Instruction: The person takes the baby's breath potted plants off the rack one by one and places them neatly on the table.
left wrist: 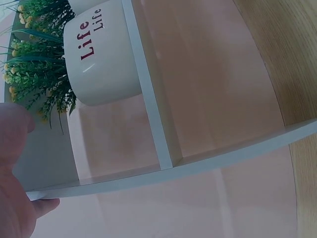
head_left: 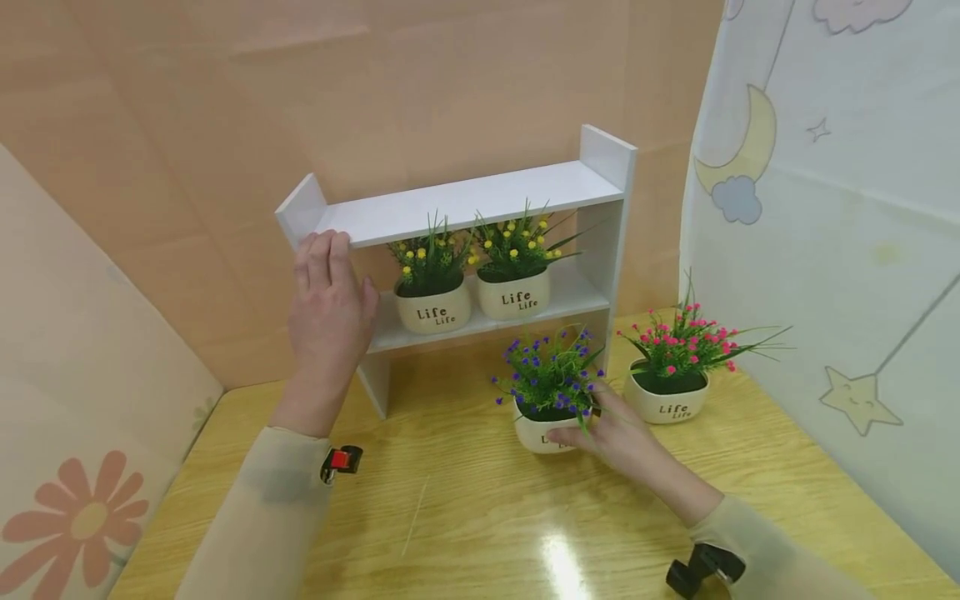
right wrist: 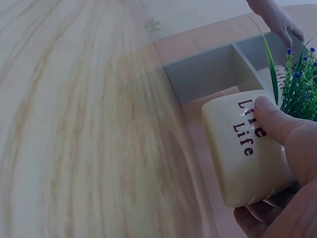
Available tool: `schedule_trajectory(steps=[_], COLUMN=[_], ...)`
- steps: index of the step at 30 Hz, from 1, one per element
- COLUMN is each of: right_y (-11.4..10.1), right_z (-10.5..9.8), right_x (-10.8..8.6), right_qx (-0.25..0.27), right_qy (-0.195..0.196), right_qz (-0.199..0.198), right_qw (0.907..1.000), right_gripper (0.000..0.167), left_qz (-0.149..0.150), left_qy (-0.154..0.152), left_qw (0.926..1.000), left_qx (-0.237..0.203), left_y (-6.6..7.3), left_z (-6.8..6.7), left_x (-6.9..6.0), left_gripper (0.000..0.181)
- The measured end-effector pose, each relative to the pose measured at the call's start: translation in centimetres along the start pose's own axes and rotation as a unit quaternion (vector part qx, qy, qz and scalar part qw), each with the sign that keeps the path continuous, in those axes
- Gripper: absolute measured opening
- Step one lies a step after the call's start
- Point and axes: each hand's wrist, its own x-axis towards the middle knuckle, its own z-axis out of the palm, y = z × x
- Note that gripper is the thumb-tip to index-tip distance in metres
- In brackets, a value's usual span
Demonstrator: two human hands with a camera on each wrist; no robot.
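My left hand (head_left: 327, 304) grips the upper left corner of a small white shelf (head_left: 480, 200); in the left wrist view its fingers wrap the side panel's edge. With my right hand (head_left: 626, 437) I hold a white pot of purple flowers (head_left: 546, 433) off the table, in front of the shelf's right half. My thumb lies across the "Life" lettering on the pot (right wrist: 242, 148), and the fingers curl round its other side. Two pots of yellow flowers (head_left: 433, 310), (head_left: 514, 296) stand side by side on the middle board.
A white pot with pink flowers (head_left: 667, 400) stands on the wooden table (head_left: 450, 517), right of the shelf and near my right hand. A peach backdrop (head_left: 450, 83) hangs behind the shelf. Patterned white panels (head_left: 825, 250) flank the table.
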Motion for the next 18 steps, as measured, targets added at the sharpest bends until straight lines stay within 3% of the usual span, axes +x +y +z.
schedule_trajectory(steps=[2,6,10,13,15,17,18], right_y=[0.6,0.8,0.3,-0.1,-0.4,-0.6,-0.6], right_z=[0.7,1.1,0.4,-0.4,-1.0,-1.2,-1.3], right_x=[-0.8,-1.0,-0.2,0.4,0.9,0.9,0.8], right_qx=[-0.024,0.025,0.082,0.147,0.192,0.212,0.207], right_qy=[0.014,0.014,-0.011,-0.053,-0.073,-0.08,-0.08], right_qz=[-0.023,0.04,0.12,0.221,0.301,0.35,0.354], right_qw=[0.9994,0.9988,0.9893,0.9628,0.9313,0.9089,0.9085], right_gripper=[0.049,0.055,0.076,0.085,0.099,0.11,0.112], left_qz=[0.0,-0.003,-0.002,-0.003,-0.005,-0.006,-0.005], left_qy=[-0.002,-0.008,-0.006,-0.002,0.0,0.001,0.002], left_qw=[1.0,1.0,1.0,1.0,1.0,1.0,1.0], left_qx=[0.001,-0.002,-0.007,-0.006,-0.005,-0.003,-0.003], left_y=[0.0,0.1,0.1,0.1,0.1,0.0,0.0], left_z=[0.0,-0.1,0.0,0.0,0.0,0.0,0.0], left_x=[0.1,0.1,0.2,0.1,0.1,0.1,0.0], left_gripper=[0.059,0.059,0.059,0.059,0.059,0.059,0.058])
